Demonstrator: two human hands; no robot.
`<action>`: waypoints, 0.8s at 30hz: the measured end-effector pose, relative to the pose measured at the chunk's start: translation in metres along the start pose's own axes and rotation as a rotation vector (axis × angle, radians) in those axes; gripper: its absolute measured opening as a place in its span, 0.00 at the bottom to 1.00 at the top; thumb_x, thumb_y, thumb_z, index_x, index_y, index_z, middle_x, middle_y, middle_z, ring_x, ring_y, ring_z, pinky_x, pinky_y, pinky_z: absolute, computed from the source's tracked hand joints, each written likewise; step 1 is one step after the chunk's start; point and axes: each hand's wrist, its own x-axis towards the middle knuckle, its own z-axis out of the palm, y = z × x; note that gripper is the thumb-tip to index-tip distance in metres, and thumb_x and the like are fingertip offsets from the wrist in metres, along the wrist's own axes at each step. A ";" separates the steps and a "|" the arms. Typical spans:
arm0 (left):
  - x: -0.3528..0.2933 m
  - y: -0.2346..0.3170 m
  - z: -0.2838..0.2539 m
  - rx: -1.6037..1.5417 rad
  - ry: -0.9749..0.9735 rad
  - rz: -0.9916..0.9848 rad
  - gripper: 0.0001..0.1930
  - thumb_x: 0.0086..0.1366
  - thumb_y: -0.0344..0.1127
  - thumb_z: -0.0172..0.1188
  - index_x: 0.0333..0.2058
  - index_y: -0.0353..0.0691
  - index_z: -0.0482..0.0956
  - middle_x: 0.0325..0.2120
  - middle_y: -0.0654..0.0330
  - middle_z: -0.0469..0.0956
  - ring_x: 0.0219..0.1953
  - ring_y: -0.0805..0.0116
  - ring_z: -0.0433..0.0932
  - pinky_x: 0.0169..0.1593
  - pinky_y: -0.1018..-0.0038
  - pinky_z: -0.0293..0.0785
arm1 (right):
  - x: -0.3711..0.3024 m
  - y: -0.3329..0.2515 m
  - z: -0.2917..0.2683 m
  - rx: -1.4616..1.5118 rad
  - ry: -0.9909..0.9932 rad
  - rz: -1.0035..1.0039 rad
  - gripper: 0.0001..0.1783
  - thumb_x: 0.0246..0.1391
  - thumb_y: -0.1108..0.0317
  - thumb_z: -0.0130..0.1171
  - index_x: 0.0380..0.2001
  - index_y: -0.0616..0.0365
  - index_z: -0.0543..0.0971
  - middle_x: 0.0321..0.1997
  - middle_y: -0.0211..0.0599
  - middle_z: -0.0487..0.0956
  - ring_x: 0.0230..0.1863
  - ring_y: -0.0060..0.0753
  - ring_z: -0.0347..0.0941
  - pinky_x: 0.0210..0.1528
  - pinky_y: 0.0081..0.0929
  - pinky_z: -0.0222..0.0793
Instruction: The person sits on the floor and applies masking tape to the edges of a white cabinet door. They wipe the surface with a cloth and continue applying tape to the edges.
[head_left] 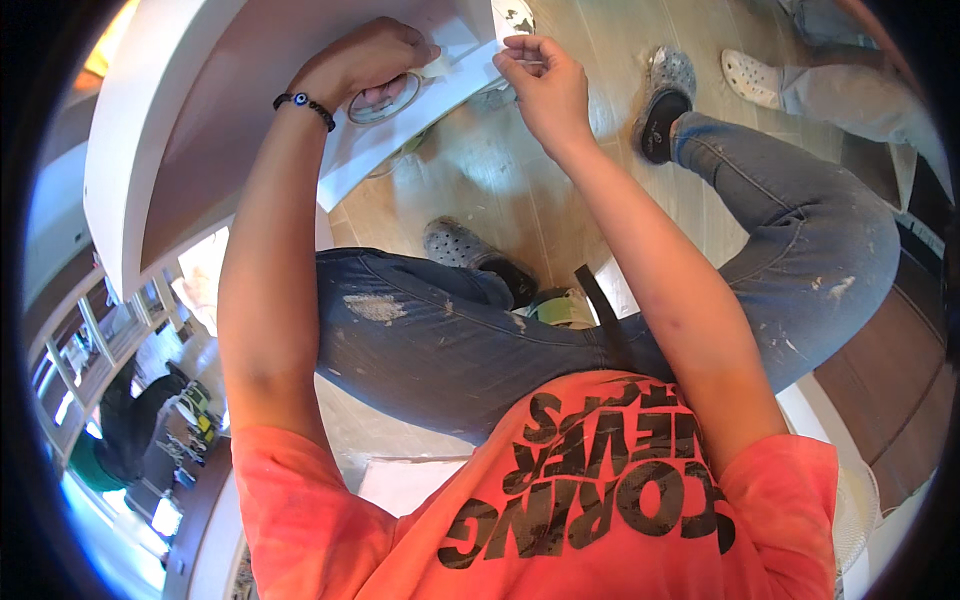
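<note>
My left hand [375, 65], a dark beaded bracelet at its wrist, reaches over a white curved panel [115, 190]. Its fingers are curled round a pale, see-through ring [385, 118] that looks like a roll of tape, lying against a white strip of the panel. A small pale bit shows at its fingertips. Past the end of that strip is my right hand [550, 95], thumb and forefinger pinched together. Whatever sits between those fingertips is too small to make out. Just beyond them is a white piece with dark marks [516, 18].
My legs in paint-spotted jeans [400, 320] are spread over a wood-look tiled floor [500, 185]. A green and white round item [563, 308] lies between them. Another person's leg and pale clog [752, 80] are at the upper right. Shelving [85, 350] stands at the left.
</note>
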 end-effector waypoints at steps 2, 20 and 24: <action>0.002 0.008 -0.003 -0.027 -0.042 -0.030 0.19 0.72 0.47 0.57 0.30 0.36 0.81 0.13 0.64 0.72 0.12 0.77 0.64 0.19 0.72 0.60 | 0.001 0.001 0.002 0.030 0.001 0.017 0.14 0.57 0.66 0.69 0.44 0.62 0.84 0.40 0.38 0.88 0.37 0.29 0.84 0.44 0.29 0.79; 0.022 0.024 -0.010 0.074 0.173 -0.066 0.17 0.65 0.43 0.65 0.30 0.32 0.85 0.19 0.58 0.79 0.20 0.70 0.74 0.27 0.64 0.71 | -0.002 -0.022 0.028 0.259 0.020 0.227 0.10 0.59 0.71 0.68 0.40 0.68 0.85 0.37 0.43 0.89 0.32 0.31 0.88 0.37 0.24 0.81; 0.033 0.006 -0.009 0.113 0.122 0.020 0.17 0.65 0.44 0.64 0.30 0.32 0.84 0.19 0.56 0.79 0.20 0.69 0.74 0.28 0.65 0.72 | -0.001 -0.014 0.030 0.239 -0.003 0.179 0.18 0.63 0.65 0.64 0.53 0.61 0.83 0.35 0.46 0.89 0.32 0.40 0.88 0.37 0.33 0.82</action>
